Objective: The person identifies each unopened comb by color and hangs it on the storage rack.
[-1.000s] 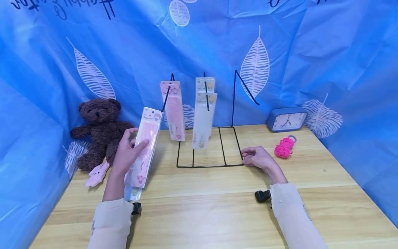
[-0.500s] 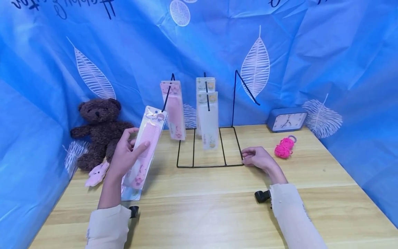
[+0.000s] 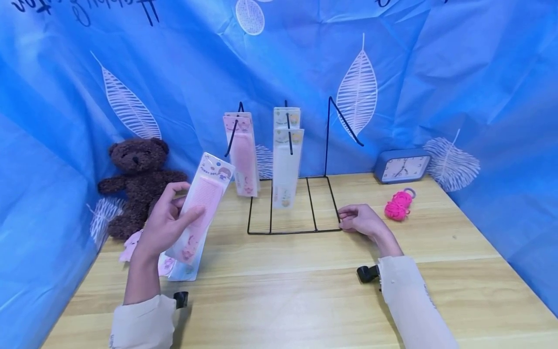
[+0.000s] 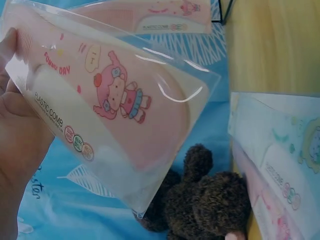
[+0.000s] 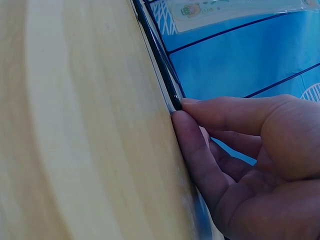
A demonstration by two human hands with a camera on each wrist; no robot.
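**Packaged pink comb held up beside a wire display rack**

A pink comb in its clear packet (image 3: pixel 199 209) is held by the left hand (image 3: pixel 163 228), raised above the counter (image 3: pixel 305 291) and tilted, its top leaning toward the black wire rack (image 3: pixel 293 203). The fingers are curled behind the packet and the thumb is pressed on its front, at mid-length. The right hand (image 3: pixel 362 220) is rested on the counter, its fingertips (image 5: pixel 187 117) closed lightly on the rack's front right corner.

The packet is judged light and fairly stiff, since a rigid plastic comb is sealed inside; the glossy film is likely to be slippery and to crinkle under pressure. It is best taken across the comb's body, as it is now, with the top end left free.

A cartoon girl in a dress is printed on the pink handle (image 4: pixel 122 97), with the words "plastic comb" at the side. More packets lie on the counter under the hand (image 3: pixel 180 266), and others are hung on the rack (image 3: pixel 241 155), pink and white.
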